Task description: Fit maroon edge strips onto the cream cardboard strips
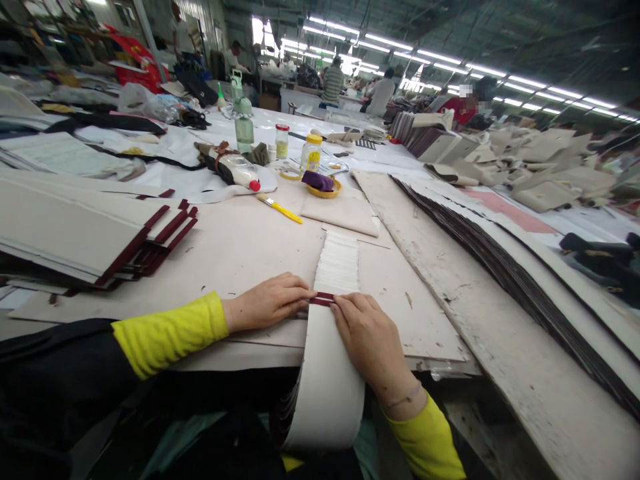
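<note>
A long off-white strip [333,373] hangs over the table's front edge and curls down towards my lap, with more layers beneath it. Across its far end runs a narrow maroon edging [321,299]. My left hand [270,301] has its fingers closed together at the left end of this edging. At the right end, my right hand [369,333] grips the edging with thumb and fingers, its palm over the strip's right side. Beyond both hands, overlapping off-white layers [340,257] lie fanned out on the pale work board [250,253].
Maroon-edged panels [75,223] are stacked at left. A yellow brush [280,209], a yellow dish [325,189] with purple cloth, a yellow-lidded jar [312,153] and a bottle [240,171] stand or lie ahead. Dark-edged sheets [500,267] line the right. People work farther back.
</note>
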Action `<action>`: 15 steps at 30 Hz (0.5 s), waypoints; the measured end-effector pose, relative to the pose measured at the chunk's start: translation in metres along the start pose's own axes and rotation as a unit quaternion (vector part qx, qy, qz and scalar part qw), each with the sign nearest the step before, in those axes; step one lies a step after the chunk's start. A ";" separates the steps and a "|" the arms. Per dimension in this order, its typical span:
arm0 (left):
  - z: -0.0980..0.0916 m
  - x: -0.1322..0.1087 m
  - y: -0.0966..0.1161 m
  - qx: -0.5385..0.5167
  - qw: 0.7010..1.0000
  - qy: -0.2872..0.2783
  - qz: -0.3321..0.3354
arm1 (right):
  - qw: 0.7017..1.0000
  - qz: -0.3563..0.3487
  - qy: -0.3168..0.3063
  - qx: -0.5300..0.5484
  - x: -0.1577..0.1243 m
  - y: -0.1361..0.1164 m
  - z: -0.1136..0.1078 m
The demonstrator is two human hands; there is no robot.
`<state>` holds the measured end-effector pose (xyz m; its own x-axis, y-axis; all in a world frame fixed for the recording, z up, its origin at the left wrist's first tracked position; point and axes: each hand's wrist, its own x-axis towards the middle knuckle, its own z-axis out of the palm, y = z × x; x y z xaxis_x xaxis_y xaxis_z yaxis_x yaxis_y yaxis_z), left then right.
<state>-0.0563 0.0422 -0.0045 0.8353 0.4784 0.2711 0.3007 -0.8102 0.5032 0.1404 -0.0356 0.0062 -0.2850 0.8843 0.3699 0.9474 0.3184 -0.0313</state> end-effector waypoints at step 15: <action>-0.003 0.060 -0.017 -0.103 0.963 0.020 -0.247 | 0.999 0.041 0.003 0.031 -0.008 -0.006 0.002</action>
<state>-0.0126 0.0864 0.0060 0.5934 0.8048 -0.0142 0.5558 -0.3970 0.7304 0.1367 -0.0436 0.0014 -0.2055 0.9063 0.3694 0.9565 0.2658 -0.1200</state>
